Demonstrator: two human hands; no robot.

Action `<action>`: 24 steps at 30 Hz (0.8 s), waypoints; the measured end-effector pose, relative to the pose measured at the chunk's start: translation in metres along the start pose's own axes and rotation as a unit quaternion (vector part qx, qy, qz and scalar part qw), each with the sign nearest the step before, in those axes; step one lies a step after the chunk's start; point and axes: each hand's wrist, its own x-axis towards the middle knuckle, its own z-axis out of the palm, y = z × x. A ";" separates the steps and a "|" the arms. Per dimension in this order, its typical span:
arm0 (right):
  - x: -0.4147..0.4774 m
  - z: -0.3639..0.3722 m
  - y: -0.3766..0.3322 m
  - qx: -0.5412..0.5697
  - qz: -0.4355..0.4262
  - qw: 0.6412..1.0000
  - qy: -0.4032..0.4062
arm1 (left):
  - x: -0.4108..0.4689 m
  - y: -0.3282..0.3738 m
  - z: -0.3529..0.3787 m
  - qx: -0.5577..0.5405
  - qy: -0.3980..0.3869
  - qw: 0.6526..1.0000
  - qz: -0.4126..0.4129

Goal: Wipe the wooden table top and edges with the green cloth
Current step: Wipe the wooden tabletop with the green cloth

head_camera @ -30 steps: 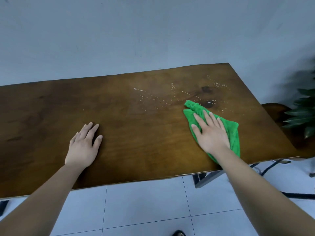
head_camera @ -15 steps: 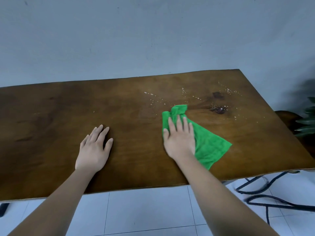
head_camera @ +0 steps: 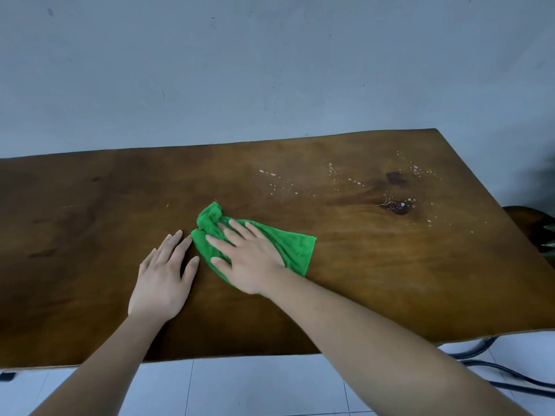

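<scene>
Pressing down with straight, spread fingers, the right hand (head_camera: 252, 265) holds the one green cloth (head_camera: 295, 247) flat at mid-table (head_camera: 390, 280), hiding much of it. The left hand (head_camera: 162, 280) lies flat and relaxed on the wood just left of it. White specks (head_camera: 339, 178), too small to count, dot the far right. The table's left end is cut off.

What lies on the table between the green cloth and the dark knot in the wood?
In the head view, only bare wood lies between the green cloth and the dark knot; the white specks sit farther back.
</scene>
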 end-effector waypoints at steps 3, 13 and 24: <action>0.005 -0.011 0.045 0.004 0.028 1.000 0.000 | 0.000 0.002 -0.002 -0.006 -0.006 1.000 -0.010; -0.048 -0.057 0.259 0.003 0.294 0.954 0.054 | 0.002 0.005 -0.004 -0.006 -0.023 0.999 -0.034; -0.004 -0.055 0.231 0.009 0.453 0.889 0.059 | 0.004 0.004 -0.004 -0.004 -0.022 0.999 -0.031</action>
